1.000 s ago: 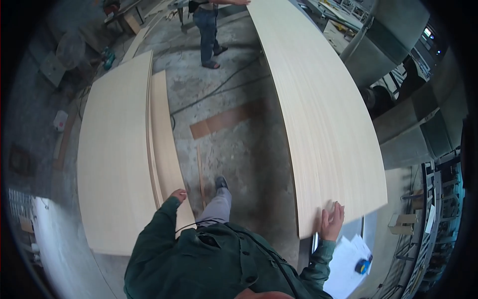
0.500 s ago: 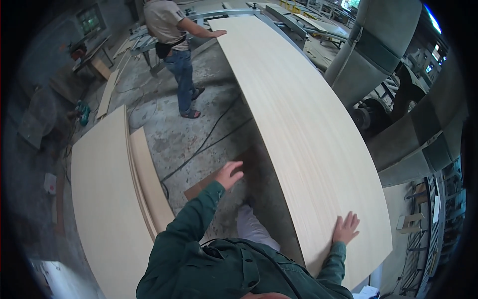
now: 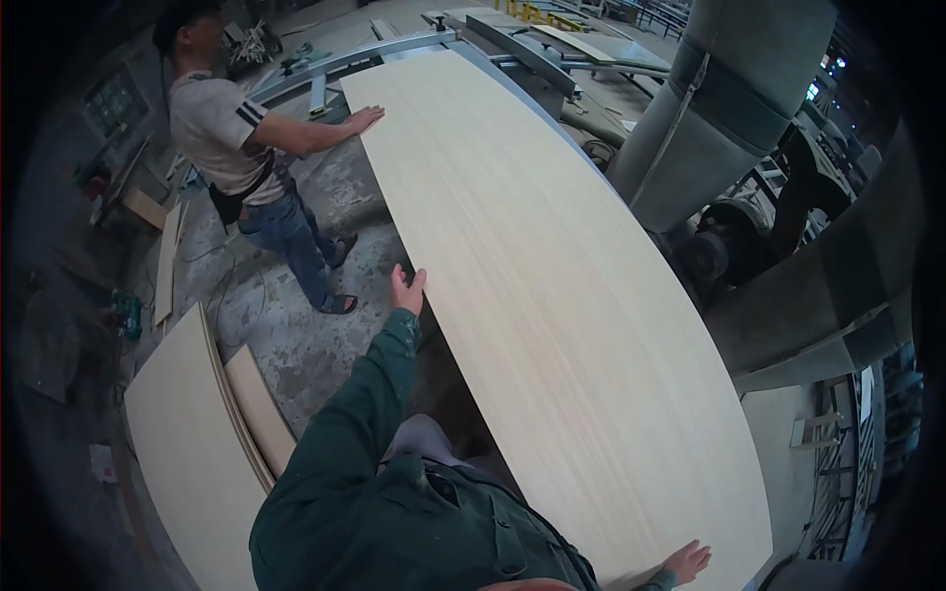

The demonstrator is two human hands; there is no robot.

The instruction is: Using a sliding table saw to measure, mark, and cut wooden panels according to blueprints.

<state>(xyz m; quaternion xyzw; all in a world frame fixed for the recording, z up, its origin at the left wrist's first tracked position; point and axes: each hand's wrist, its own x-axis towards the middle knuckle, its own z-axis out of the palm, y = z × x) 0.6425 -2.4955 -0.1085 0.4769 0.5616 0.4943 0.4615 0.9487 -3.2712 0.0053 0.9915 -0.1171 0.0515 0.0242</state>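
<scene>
The pale wood panel [image 3: 552, 295] runs lengthwise from near right to far left, lying right of the person's left hand [image 3: 408, 291], open at its long left edge, contact unclear, while the right hand [image 3: 687, 562], fingers spread, is at its near end.

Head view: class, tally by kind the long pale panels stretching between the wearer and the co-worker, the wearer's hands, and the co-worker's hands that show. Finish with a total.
Long pale panel: 1
Wearer's left hand and right hand: 2
Co-worker's hand, the only one showing: 1
Total: 4
</scene>
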